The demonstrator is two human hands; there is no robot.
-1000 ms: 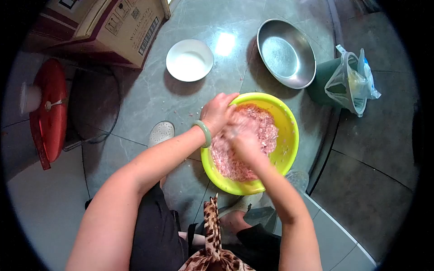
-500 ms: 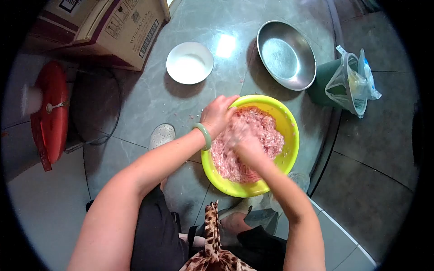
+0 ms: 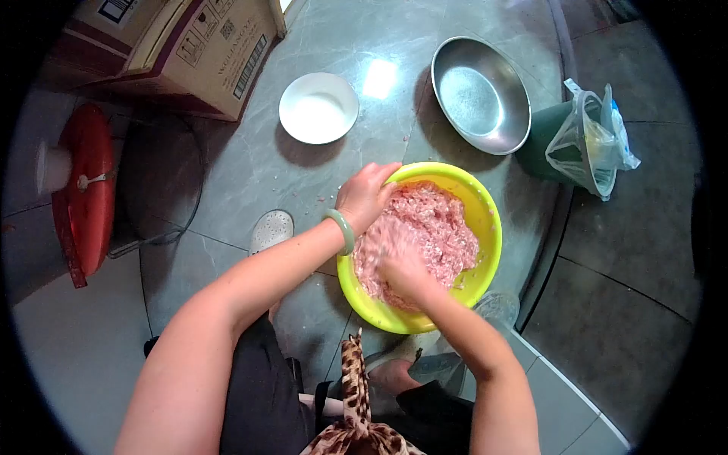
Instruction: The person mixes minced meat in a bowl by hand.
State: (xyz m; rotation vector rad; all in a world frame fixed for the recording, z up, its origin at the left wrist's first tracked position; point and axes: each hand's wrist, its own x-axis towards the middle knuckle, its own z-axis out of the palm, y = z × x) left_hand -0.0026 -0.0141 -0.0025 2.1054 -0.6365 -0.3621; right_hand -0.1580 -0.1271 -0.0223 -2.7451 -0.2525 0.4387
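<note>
A yellow-green basin [image 3: 485,227] stands on the tiled floor and holds pink minced meat [image 3: 436,227]. At the basin's upper left, my left hand [image 3: 366,197], with a pale green bangle at the wrist, is closed on the rim. Inside the basin, my right hand [image 3: 402,267] is down in the meat at the lower left. Its fingers are blurred and partly covered by meat, so their pose cannot be made out.
Beyond the basin are a white bowl [image 3: 318,108] and an oval metal basin [image 3: 481,95]. A green bin [image 3: 550,140] with a plastic liner is at the right. Cardboard boxes [image 3: 220,57] and a red object [image 3: 89,189] are at the left.
My right hand has moved slightly down and left through the meat, and more meat shows at the basin's right. My left hand has stayed on the rim.
</note>
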